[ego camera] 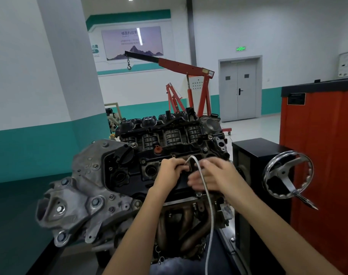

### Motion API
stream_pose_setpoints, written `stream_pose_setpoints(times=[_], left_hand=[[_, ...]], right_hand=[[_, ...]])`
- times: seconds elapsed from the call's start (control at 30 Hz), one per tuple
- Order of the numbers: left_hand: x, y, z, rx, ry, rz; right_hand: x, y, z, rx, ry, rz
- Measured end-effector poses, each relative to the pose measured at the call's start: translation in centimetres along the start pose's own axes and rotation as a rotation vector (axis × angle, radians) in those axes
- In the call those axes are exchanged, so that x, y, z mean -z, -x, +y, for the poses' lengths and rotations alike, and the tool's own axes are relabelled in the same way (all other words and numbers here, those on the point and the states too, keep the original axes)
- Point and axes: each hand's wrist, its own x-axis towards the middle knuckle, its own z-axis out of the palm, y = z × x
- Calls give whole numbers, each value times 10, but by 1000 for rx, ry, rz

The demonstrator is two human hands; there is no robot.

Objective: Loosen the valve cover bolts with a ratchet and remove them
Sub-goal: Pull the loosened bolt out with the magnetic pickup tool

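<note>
The black valve cover [129, 165] sits on top of the engine in the middle of the view. Small bolts show along its edge, one [205, 149] at the back and one [198, 194] at the front rim. My left hand [172, 168] lies on the cover with its fingers curled round a small dark part that I cannot identify. A braided metal hose [207, 199] arches up between my hands and runs down toward me. My right hand [212, 175] is over the cover's right end, blurred, with fingers pointing left. No ratchet is plainly visible.
A grey timing cover [85, 195] bulges on the engine's left, and the exhaust manifold [181, 225] hangs below the front. On the right are a chrome handwheel [288, 175], a black box [254, 151] and a red cabinet [324, 155]. A red engine hoist [189, 68] stands behind.
</note>
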Motion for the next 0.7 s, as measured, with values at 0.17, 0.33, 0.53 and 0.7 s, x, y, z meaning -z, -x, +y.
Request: stream_pose_setpoints(times=[0.17,0.33,0.53,0.7], left_hand=[[-4,-2,2,24,32,16],[-1,5,-1,-20,29,83],[4,9,-3,26,-2,143],[3,19,0,112,-34,227]], right_hand=[[-12,24,0,1,13,-14],[-16,8,-8,46,113,77],[-17,-5,-13,68,302,143],[-15,-20,-19,-19,399,237]])
